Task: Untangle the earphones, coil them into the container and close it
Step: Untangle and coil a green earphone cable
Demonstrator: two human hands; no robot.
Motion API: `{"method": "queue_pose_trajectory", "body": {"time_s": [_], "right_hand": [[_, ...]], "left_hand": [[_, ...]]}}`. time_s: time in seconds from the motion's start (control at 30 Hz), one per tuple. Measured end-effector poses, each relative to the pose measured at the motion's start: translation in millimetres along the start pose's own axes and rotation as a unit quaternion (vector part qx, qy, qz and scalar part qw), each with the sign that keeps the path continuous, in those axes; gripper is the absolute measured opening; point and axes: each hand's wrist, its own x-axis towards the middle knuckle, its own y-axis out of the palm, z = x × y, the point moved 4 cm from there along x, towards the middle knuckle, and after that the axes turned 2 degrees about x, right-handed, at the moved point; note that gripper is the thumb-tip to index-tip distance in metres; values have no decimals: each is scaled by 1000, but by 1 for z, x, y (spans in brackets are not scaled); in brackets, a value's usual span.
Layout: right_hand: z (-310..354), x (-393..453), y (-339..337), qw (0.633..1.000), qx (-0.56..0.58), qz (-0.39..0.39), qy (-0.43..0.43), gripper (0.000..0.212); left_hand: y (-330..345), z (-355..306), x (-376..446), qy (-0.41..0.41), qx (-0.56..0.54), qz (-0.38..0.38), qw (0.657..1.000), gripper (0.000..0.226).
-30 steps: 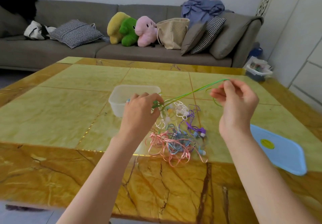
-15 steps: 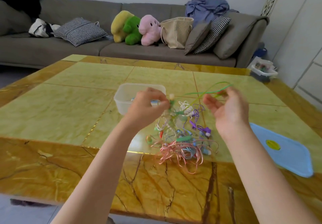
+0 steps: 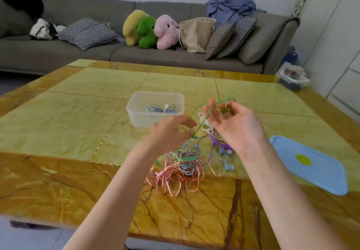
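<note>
Both hands hover above the tangle of earphones (image 3: 187,162) on the yellow marble table (image 3: 78,123). Left hand (image 3: 171,131) pinches the green earphone cable (image 3: 202,117) at its lower end, just above the green plug. Right hand (image 3: 233,125) is palm-up with fingers loosely spread, the cable looped over its fingers; whether it actually grips the cable I cannot tell. That cable runs slanting up and right from the left hand, arching over the right fingertips. Behind the left hand, the clear plastic container (image 3: 140,119) stands open, with a coiled blue earphone (image 3: 159,108) inside. Its blue lid (image 3: 311,164) lies flat, well apart to the right.
</note>
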Motion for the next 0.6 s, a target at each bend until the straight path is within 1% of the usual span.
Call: {"method": "queue_pose_trajectory", "body": {"time_s": [0.07, 0.1, 0.17, 0.2, 0.23, 0.27, 0.3, 0.4, 0.43, 0.47, 0.53, 0.57, 0.6], "right_hand": [[2, 2, 4, 1000, 29, 9, -9, 25], [4, 3, 6, 999, 34, 17, -15, 27], [7, 6, 6, 999, 35, 34, -16, 25], [9, 7, 4, 998, 40, 38, -14, 22], [11, 7, 3, 998, 51, 41, -14, 20], [14, 6, 1, 997, 66, 43, -21, 18], [19, 6, 1, 995, 83, 45, -34, 17], [41, -1, 7, 985, 133, 69, -87, 11], [48, -3, 9, 982, 136, 75, -103, 10], [53, -5, 10, 982, 129, 78, -115, 10], [55, -9, 8, 982, 113, 77, -127, 10], [53, -10, 8, 983, 109, 77, -129, 10], [52, -11, 9, 982, 110, 83, -129, 11]], "left_hand": [[-5, -7, 0, 34, -56, -2, 998, 13], [-5, -10, 0, 50, -43, 5, 998, 12], [4, -10, 0, 53, 72, 40, 995, 12], [10, -6, -1, 36, 134, 56, 989, 14], [14, -1, -1, 16, 175, 60, 983, 17], [15, 3, -1, -5, 192, 49, 980, 19], [11, 8, 0, -28, 195, 19, 980, 22], [-16, 20, 0, -91, 190, -137, 968, 24], [-22, 23, -1, -108, 183, -176, 961, 23], [-26, 23, -3, -118, 185, -197, 956, 23], [-28, 21, -5, -103, 208, -221, 947, 25], [-31, 19, -5, -84, 197, -251, 944, 28], [-38, 16, -6, -63, 145, -291, 943, 29]]}}
